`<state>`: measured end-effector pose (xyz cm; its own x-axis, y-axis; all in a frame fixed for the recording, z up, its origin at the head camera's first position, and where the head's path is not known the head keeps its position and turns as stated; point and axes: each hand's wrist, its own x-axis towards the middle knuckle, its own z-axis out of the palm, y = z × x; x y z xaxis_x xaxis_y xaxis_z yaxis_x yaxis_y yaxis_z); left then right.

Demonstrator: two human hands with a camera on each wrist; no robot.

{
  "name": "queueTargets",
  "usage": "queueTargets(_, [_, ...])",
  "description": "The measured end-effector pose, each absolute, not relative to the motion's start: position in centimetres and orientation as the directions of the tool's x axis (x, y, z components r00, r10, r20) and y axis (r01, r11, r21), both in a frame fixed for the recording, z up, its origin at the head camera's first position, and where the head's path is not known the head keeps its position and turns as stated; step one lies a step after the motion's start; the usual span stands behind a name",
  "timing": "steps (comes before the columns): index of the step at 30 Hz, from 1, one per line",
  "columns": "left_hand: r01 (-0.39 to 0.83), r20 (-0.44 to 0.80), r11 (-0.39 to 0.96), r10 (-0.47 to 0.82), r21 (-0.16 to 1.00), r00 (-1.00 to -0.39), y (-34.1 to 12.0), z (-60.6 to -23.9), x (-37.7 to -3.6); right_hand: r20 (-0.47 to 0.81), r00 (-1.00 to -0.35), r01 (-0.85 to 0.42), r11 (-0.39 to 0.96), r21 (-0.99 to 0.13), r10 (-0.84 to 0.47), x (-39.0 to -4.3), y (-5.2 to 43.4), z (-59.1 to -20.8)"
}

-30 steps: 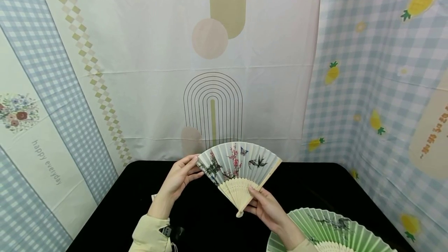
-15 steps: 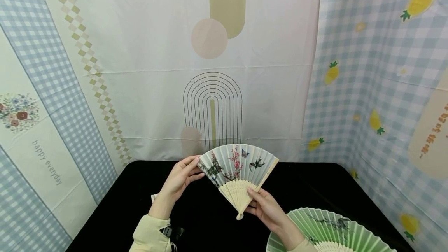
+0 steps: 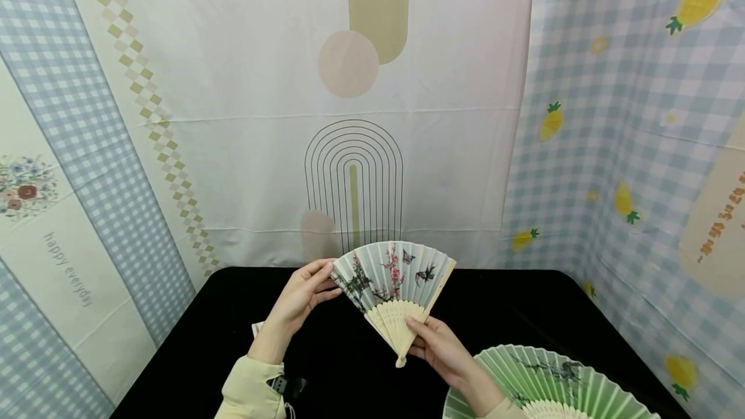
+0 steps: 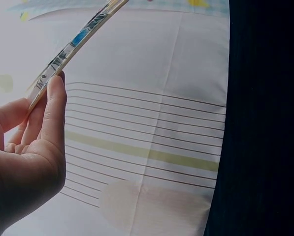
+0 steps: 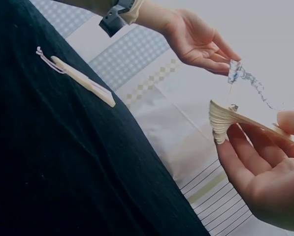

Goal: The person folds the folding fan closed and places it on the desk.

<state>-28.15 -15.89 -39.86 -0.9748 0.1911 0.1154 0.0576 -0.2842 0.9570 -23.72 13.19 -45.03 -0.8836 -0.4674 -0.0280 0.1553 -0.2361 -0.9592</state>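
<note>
A white folding fan [image 3: 396, 270], printed with pink blossoms, a butterfly and a dark bird, is held up, partly spread, in the head view. My left hand [image 3: 302, 293] pinches its left outer edge between thumb and fingers; the left wrist view shows that edge [image 4: 68, 51] nearly side-on. Lower down, my right hand [image 3: 442, 348] holds the pale ribs [image 3: 398, 322] near the pivot, thumb in front. The ribs' bunched ends [image 5: 220, 120] show in the right wrist view, where most of the printed leaf is washed out by light.
A green folding fan [image 3: 559, 380] lies spread at the lower right, partly under my right forearm. Further left on the black table [image 3: 361, 386] lies a folded fan [image 5: 82, 81] with a cord loop. Patterned cloths [image 3: 454, 167] hang behind and at both sides.
The white fan's spread has narrowed: its right edge has come leftward and the fan sits slightly lower. My right hand has shifted a little left and down; my left hand has barely moved.
</note>
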Motion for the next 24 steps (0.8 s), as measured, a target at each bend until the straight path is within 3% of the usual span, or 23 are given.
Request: queueTargets(24, [0.077,0.135,-0.28,0.196,0.957,-0.971,-16.1,-39.7,-28.2,-0.033,-0.823,0.104,-0.092,-0.99,-0.567,-22.6,12.1,-45.8])
